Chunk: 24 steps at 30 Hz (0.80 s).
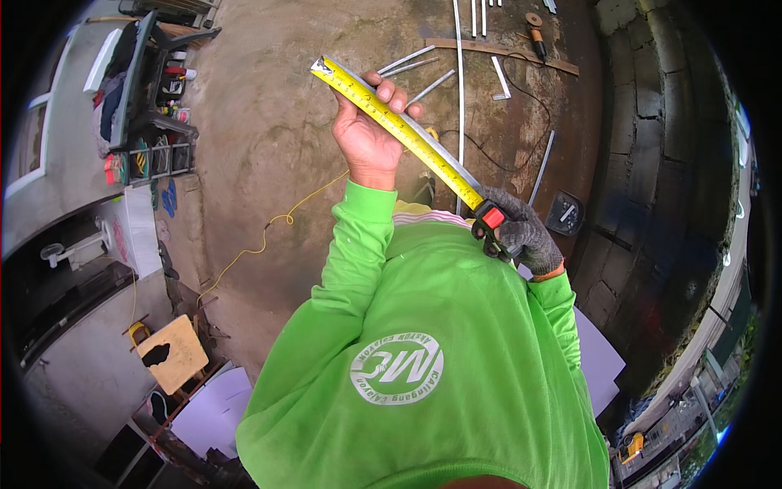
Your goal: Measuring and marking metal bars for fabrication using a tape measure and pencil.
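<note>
A yellow tape measure (444, 170) is drawn out along a short grey metal bar (454, 160), slanting from upper left to lower right ahead of my chest. Near the upper end, my bare left hand (364, 134) has its fingers wrapped round the bar, with the blade lying over the palm. The blade's hooked tip sits at the bar's far end. My right hand (525, 234), in a grey knit glove, is closed around the red and black case at the lower end. How its fingers meet the bar is partly hidden.
An angle grinder (537, 42) with a black cord lies by a wooden plank (501, 55). Several metal bars (460, 98) are scattered on the concrete floor. A dark tray (564, 213) sits right, near the block wall (623, 187). A yellow cord (266, 232) crosses the floor left.
</note>
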Tool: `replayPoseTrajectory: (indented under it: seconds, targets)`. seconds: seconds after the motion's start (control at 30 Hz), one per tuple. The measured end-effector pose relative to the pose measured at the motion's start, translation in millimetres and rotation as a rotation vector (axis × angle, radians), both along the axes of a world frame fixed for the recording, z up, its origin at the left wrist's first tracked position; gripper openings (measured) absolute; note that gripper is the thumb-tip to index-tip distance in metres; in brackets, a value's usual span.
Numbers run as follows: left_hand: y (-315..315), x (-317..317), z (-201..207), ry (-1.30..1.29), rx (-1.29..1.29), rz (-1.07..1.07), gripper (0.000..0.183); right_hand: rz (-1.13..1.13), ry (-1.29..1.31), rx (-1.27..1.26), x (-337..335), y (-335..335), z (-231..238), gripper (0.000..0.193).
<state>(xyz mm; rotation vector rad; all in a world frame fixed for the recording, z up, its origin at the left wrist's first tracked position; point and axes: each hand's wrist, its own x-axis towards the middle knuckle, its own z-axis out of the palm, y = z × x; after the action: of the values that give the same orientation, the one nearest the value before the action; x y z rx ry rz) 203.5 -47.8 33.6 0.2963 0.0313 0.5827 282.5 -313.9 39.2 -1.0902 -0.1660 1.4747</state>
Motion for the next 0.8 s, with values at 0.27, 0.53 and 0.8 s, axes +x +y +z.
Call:
replayPoseTrajectory:
  seconds: [0.27, 0.53, 0.8]
  targets:
    - [-4.2, 0.7, -4.5, 0.012, -0.024, -0.018, 0.037, 0.003, -0.065, 0.033, 2.0, -5.2, -8.5, 0.061]
    - [-8.7, 1.8, -8.8, 0.016, -0.059, -0.016, 0.041, 0.047, 0.039, 0.084, 11.7, -12.6, -13.1, 0.061]
    - [-10.4, 14.7, -13.7, -0.033, -0.076, -0.072, 0.04, -0.012, 0.029, 0.105, 13.6, -22.1, -11.8, 0.06]
